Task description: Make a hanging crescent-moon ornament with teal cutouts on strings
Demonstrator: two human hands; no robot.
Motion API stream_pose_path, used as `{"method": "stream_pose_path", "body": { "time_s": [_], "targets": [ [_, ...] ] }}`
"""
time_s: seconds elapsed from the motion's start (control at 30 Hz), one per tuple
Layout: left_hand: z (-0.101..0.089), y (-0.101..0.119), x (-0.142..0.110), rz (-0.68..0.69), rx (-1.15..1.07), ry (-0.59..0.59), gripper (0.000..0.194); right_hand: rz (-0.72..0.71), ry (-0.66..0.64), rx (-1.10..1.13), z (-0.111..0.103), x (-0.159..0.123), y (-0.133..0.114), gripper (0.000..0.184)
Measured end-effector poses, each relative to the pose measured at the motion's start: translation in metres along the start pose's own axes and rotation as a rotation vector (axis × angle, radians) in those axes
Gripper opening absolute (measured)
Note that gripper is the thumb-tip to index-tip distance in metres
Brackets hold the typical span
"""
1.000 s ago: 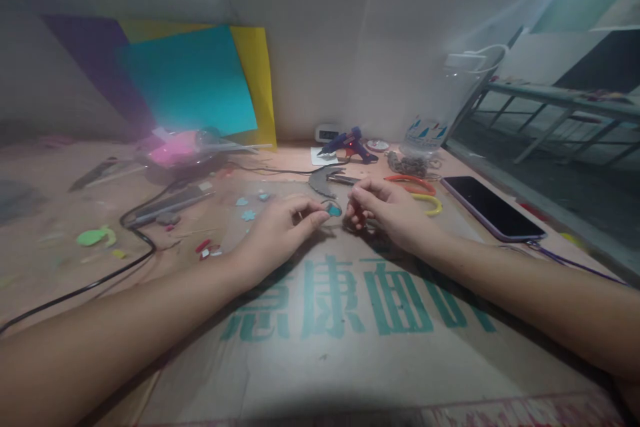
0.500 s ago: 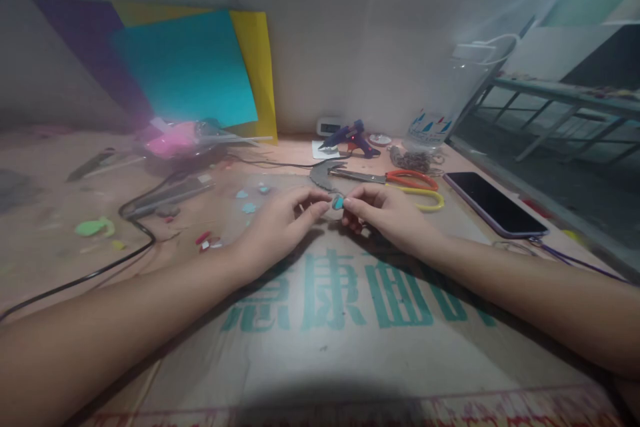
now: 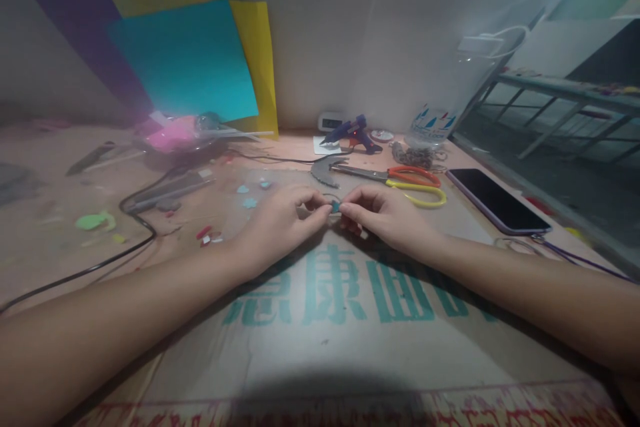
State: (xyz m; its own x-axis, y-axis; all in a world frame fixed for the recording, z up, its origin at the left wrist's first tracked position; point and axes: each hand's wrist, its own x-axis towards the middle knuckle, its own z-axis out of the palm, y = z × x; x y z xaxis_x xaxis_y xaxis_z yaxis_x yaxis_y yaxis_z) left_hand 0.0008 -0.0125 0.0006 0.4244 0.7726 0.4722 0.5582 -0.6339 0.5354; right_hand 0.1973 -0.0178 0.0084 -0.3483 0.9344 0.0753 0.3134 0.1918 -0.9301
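Observation:
Near the middle of the cardboard sheet, my left hand and my right hand meet, thumbs against forefingers. Between their fingertips is a small teal piece, pinched from both sides; a thin, dark curved band shows just above it, too small to identify. Just beyond the fingers lie scissors with one orange and one yellow handle, beside a grey scrap with a jagged edge. Left of my left hand rest several light-blue cut-outs.
A purple glue gun stands before a small digital display at the wall. A phone lies right, near a clear plastic container. Coloured sheets lean back left. A black cord crosses the left side, among scraps.
Between my fingertips the teal piece has turned, its grey edge now less visible. Both hands stay together in nearly the same place; the view has shifted slightly.

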Motion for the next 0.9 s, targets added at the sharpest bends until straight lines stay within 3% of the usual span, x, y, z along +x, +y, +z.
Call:
{"method": "stream_pose_path", "body": {
  "time_s": [0.3,0.47,0.63,0.9],
  "targets": [
    [-0.0018,0.0020,0.0016,-0.004,-0.052,-0.035,0.016,0.010,-0.025,0.035,-0.0006,0.0012,0.0018,0.029],
    [-0.0005,0.0015,0.0035,-0.084,-0.143,-0.004,0.023,0.072,0.003,0.092,-0.0037,0.0028,0.0014,0.030],
    [0.0000,-0.0013,0.0043,-0.160,-0.184,0.027,0.018,0.083,0.021,0.123,-0.0042,0.0041,0.0017,0.027],
    [-0.0003,-0.0025,0.0036,-0.125,-0.197,0.029,0.014,0.072,0.005,0.093,-0.0037,0.0046,0.0014,0.021]
  ]
}}
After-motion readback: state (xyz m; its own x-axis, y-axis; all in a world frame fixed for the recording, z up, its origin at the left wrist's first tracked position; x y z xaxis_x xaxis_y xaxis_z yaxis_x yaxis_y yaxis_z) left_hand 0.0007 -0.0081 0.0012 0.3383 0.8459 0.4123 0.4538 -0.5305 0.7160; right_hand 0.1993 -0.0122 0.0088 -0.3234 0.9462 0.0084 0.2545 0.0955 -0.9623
